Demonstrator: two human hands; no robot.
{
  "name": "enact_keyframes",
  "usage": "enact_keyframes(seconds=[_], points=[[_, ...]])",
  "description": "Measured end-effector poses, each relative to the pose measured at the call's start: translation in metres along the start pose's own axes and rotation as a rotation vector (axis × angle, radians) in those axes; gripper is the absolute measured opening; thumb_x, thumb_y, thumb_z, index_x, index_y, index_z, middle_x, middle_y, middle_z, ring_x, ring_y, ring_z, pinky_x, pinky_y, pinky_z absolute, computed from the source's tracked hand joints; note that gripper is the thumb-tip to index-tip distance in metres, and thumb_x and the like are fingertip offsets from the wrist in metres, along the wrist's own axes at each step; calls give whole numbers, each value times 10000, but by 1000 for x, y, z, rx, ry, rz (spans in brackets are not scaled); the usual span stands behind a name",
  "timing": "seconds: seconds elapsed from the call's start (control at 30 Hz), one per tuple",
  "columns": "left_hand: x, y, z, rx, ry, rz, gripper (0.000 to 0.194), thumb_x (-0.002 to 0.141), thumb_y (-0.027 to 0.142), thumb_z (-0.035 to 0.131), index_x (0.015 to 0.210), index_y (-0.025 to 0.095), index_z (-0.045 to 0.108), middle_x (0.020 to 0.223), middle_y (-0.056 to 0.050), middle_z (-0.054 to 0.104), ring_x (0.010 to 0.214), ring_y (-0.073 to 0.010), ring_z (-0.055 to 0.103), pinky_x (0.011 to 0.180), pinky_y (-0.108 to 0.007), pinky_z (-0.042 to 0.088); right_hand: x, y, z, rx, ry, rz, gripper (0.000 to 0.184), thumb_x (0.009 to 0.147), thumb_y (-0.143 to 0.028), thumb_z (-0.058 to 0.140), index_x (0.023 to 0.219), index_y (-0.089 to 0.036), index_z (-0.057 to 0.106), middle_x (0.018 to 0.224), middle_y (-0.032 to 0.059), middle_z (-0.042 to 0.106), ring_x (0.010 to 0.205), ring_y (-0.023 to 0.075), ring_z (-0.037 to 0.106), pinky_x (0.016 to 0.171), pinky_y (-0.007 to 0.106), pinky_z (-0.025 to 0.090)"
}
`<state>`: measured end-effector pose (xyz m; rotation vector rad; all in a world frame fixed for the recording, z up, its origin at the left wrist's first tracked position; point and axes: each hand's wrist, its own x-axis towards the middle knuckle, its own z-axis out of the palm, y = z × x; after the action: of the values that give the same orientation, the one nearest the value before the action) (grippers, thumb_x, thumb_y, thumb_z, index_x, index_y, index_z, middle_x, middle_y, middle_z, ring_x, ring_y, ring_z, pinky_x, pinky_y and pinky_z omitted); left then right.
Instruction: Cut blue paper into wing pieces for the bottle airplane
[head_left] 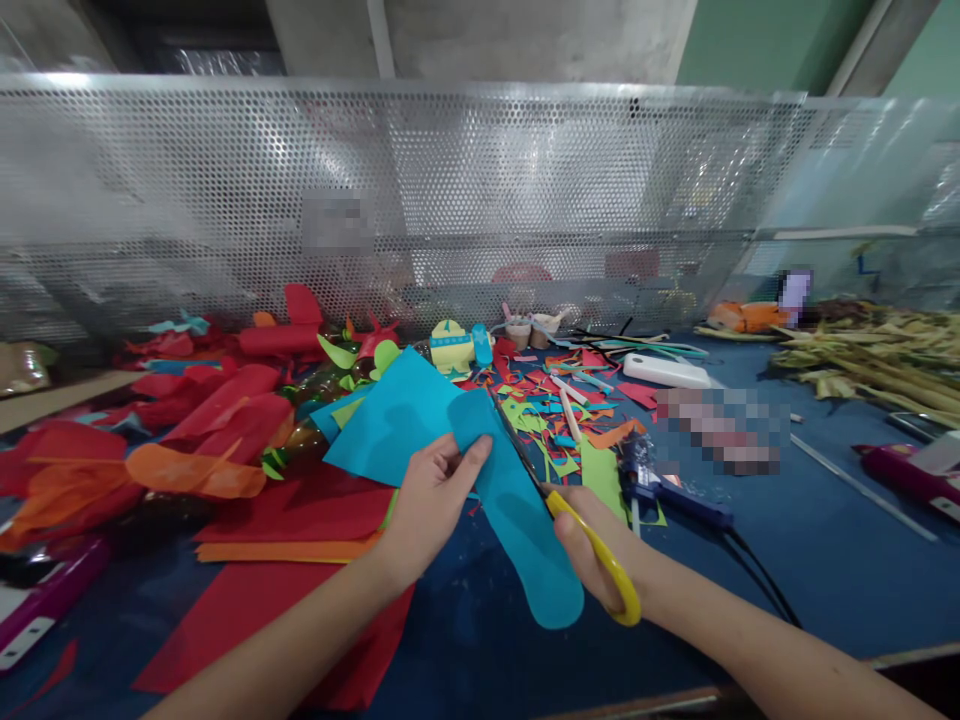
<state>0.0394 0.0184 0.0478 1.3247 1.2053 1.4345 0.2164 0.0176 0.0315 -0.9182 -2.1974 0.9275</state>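
My left hand (pixel 435 490) pinches a long blue felt-like strip (pixel 517 510) between thumb and fingers near its upper part. The strip hangs down toward me and ends in a wide rounded tip. In my right hand (pixel 592 550) are scissors with yellow handles (pixel 611 570); their dark blades lie along the strip's right edge. How far the blades are apart I cannot tell. Just behind my left hand lies a larger blue sheet (pixel 405 410). Under my left forearm are red sheets (pixel 300 510) with an orange one (pixel 285 551) among them.
Many coloured scraps (pixel 555 405) litter the middle of the blue table. A blue glue gun (pixel 682 498) with a cord lies on the right. Red and orange shaped pieces (pixel 225 420) pile up at left. Dry stalks (pixel 885 360) lie far right, and a perforated metal screen (pixel 480 190) stands behind.
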Motion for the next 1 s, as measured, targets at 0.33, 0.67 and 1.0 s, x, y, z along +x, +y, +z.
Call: enact_keyframes(seconds=[0.33, 0.67, 1.0], points=[[0, -3, -1, -61, -16, -48, 297, 730, 453, 671, 622, 191, 582, 511, 64, 529, 467, -97, 483, 455, -207, 420, 1, 3, 3, -59, 38, 34, 700, 743, -832, 26, 600, -210, 315, 524, -26, 335, 457, 90, 272, 445, 257, 223], [2, -9, -1, -99, -23, -101, 311, 721, 466, 681, 631, 180, 597, 579, 31, 606, 540, -119, 552, 543, -234, 493, 1, 7, 6, -86, 77, 28, 689, 756, -819, 24, 577, -212, 299, 518, -19, 338, 463, 97, 278, 453, 264, 214], [4, -12, -1, -104, -16, -130, 342, 707, 476, 690, 614, 175, 557, 591, 17, 605, 535, -120, 551, 531, -241, 487, 3, 4, 5, -102, 86, 40, 671, 760, -815, 27, 553, -219, 254, 489, -38, 275, 445, 87, 226, 423, 257, 173]])
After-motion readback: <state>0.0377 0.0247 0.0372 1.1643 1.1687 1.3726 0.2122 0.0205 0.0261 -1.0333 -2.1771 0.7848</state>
